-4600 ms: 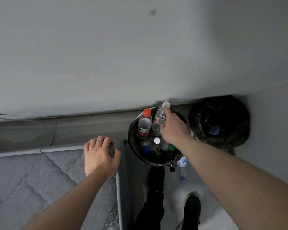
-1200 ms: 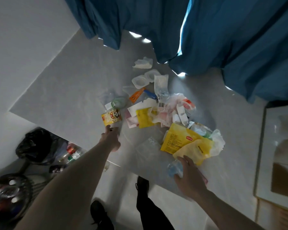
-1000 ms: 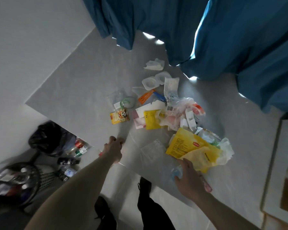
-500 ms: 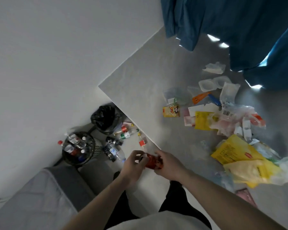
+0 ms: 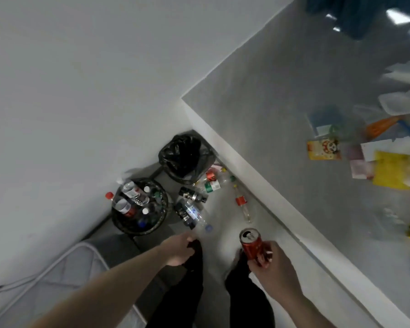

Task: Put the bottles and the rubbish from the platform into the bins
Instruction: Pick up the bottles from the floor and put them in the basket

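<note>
My right hand [image 5: 273, 263] grips a red drinks can [image 5: 251, 243] upright over the floor, just off the platform's front edge. My left hand [image 5: 179, 247] hangs lower left, fingers loosely curled, holding nothing I can see. A round black mesh bin [image 5: 140, 207] holds several bottles against the wall. Behind it stands a bin lined with a black bag [image 5: 185, 157]. Several bottles [image 5: 192, 211] lie loose on the floor between the bins and the platform [image 5: 282, 129]. Wrappers and packets [image 5: 365, 150] are strewn over the platform at the right.
A quilted grey mattress corner [image 5: 64, 275] sits at the lower left. The white wall [image 5: 81, 79] runs behind the bins. My dark trouser legs [image 5: 194, 280] and shoes stand on the floor between mattress and platform. A blue curtain [image 5: 365, 17] hangs at the top right.
The view swung left and down from the platform to the bins. Both hands held the red can half a second ago; now only my right hand holds it and my left has dropped away.
</note>
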